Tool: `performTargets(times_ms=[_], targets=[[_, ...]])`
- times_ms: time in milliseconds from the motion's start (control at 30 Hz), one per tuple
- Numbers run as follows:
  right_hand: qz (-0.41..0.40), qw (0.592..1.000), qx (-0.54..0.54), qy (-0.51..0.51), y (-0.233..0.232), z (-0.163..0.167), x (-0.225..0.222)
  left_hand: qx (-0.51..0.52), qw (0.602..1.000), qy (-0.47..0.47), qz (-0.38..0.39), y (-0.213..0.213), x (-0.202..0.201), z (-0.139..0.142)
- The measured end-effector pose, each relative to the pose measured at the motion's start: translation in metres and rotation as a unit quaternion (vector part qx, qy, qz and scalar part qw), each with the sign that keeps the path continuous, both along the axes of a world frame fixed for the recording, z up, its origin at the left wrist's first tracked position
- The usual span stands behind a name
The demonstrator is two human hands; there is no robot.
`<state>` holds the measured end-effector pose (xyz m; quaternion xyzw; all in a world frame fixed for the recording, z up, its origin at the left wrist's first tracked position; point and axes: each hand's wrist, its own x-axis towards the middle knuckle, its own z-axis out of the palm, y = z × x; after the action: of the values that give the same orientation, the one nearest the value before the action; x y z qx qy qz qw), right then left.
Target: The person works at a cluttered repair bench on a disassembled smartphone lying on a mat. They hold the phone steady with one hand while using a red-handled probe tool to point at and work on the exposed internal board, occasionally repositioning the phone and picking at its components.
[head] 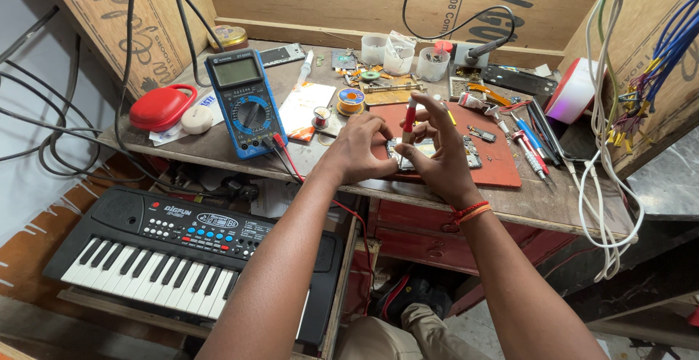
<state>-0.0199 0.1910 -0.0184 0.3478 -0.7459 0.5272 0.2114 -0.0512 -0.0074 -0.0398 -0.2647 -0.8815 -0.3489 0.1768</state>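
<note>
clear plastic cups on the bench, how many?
3: cup, cup and cup in a row along the bench's back edge. Clutter may hide others.

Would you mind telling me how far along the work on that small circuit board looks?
Done: the circuit board lies bare on the red mat, with the multimeter set out beside it. In hand: the right hand holds a red-handled screwdriver upright over the board while the left hand steadies it. Left: loose parts remain unfitted on the mat.
</note>
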Motion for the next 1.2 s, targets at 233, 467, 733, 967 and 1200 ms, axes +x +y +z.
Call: performTargets(times_ms=[233, 467, 733, 967, 1200], targets=[[0.021, 0.999, -0.026, -0.011, 0.002, -0.002, -0.002, 0.0, 1.0, -0.008, 0.007, 0.001, 0.001, 0.001], [0.019, 0.999, -0.027, -0.001, 0.003, -0.002, 0.0, 0.009, 1.0, 0.003, 0.001, 0.002, 0.002, 0.001], [0.046, 0.997, -0.063, 0.005, 0.004, -0.002, -0.003, 0.014, 1.0, 0.012, -0.002, 0.002, 0.001, 0.001], [0.075, 0.966, -0.221, -0.115, 0.017, -0.008, -0.021, 0.003, 1.0, 0.001, 0.001, 0.002, 0.001, 0.002], [-0.111, 0.989, 0.071, -0.064, 0.016, 0.003, -0.006, 0.006, 1.0, -0.002, 0.0, 0.001, 0.002, 0.004]])
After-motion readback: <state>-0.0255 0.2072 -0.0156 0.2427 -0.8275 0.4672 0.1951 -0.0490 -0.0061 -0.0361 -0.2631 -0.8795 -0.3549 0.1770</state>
